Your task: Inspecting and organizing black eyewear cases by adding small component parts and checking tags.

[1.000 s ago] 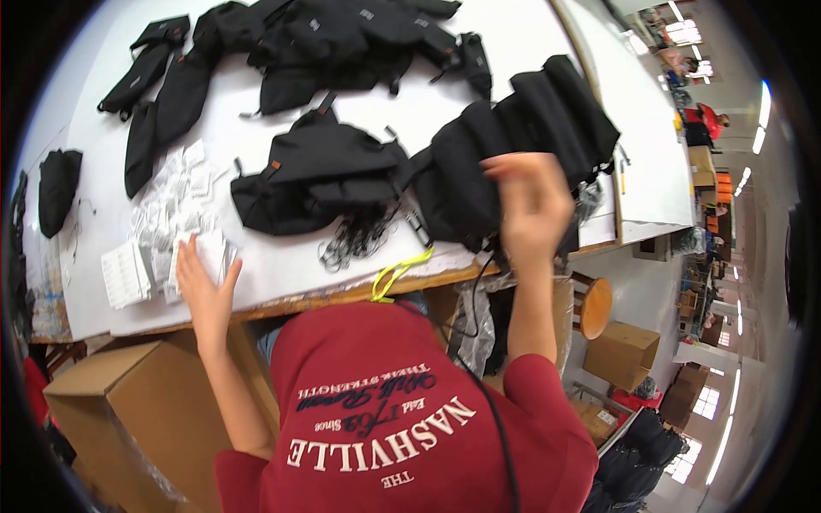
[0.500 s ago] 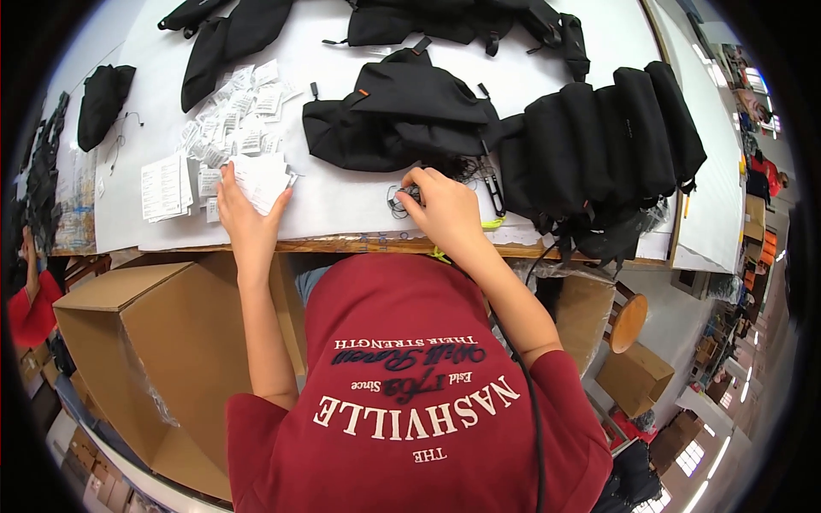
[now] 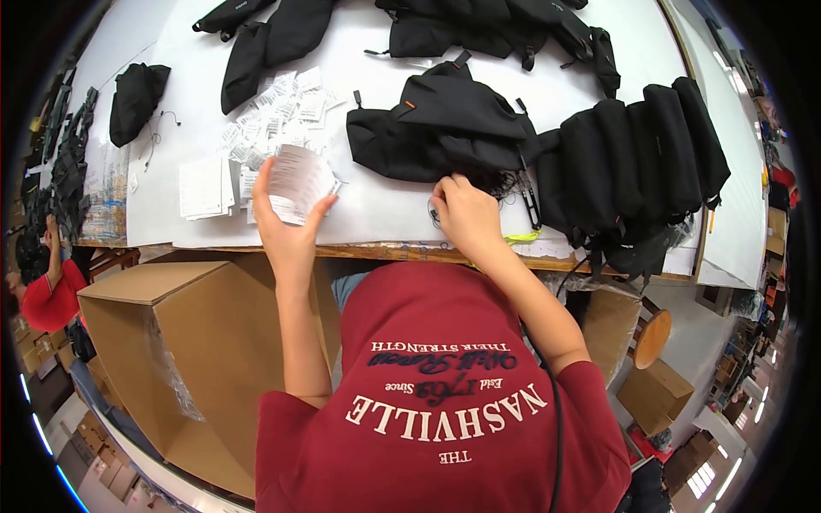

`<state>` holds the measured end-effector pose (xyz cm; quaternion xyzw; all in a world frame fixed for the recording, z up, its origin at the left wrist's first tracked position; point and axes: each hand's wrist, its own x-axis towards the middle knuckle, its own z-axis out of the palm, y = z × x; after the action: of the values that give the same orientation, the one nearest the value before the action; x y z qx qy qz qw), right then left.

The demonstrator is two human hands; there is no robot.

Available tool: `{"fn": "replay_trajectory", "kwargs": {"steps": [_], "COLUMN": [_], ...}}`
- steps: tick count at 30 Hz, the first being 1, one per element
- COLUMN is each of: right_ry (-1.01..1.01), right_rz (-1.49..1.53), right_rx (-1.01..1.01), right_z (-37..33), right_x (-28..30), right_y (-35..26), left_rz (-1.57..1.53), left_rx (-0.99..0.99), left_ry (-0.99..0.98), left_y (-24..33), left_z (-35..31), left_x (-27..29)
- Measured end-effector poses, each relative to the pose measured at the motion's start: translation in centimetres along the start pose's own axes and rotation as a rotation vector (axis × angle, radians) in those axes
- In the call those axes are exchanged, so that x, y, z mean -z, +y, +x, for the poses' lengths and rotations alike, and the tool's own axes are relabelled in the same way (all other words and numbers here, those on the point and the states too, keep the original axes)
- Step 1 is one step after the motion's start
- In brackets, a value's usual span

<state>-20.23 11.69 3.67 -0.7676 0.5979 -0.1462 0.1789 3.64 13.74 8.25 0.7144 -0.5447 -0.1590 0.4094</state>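
My left hand [image 3: 286,244] is closed around a stack of white printed cards [image 3: 301,184], the thumb on one edge and the fingers on the other. The cards tilt up and bow between them. My right hand [image 3: 472,221] has its fingers curled in a pinch on thin black strings [image 3: 434,214] by the front edge of a black fabric bag [image 3: 436,128]; the fingertips are partly hidden. A darker tangle of strings [image 3: 496,182] lies between that hand and the bag.
White printed slips [image 3: 278,115] lie heaped beyond my left hand, with a neat card stack [image 3: 203,190] to their left. Black bags [image 3: 624,162] stand in a row at right. A black tool [image 3: 528,201] lies near them. A cardboard box [image 3: 197,333] stands below the table edge.
The view has shifted, so the scene sits further right. My left hand has raised and tilted the cards, which now bow. My right hand has moved slightly away from me, towards the bag.
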Motion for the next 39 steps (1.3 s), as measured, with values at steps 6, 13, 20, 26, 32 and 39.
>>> {"fn": "replay_trajectory", "kwargs": {"steps": [6,13,20,26,32,39], "right_ry": [-0.015,-0.229,-0.116,-0.057,-0.092,-0.017], "right_rz": [0.895,1.518,1.295,1.188,1.153,1.147], "right_rx": [-0.127,-0.276,-0.164,-0.056,-0.039,-0.030], "right_z": [-0.3,-1.1,-1.7,-1.7,-1.8,-1.9], "right_x": [6.9,10.8,9.3,7.8,8.3,7.7], "right_y": [-2.9,-2.9,-4.3,-5.0,-4.7,-4.5], "left_rz": [-0.518,-0.671,-0.776,-0.779,-0.767,-0.693], "left_rx": [0.003,-0.048,0.064,0.141,0.153,0.096], "left_ry": [-0.093,-0.365,-0.459,-0.474,-0.472,-0.463], "left_y": [1.9,4.3,6.3,6.4,6.5,6.6], "left_z": [-1.8,-3.2,-3.9,-4.1,-4.5,-4.6], "left_x": [0.1,-1.1,-1.4,-1.5,-2.1,-2.2]}}
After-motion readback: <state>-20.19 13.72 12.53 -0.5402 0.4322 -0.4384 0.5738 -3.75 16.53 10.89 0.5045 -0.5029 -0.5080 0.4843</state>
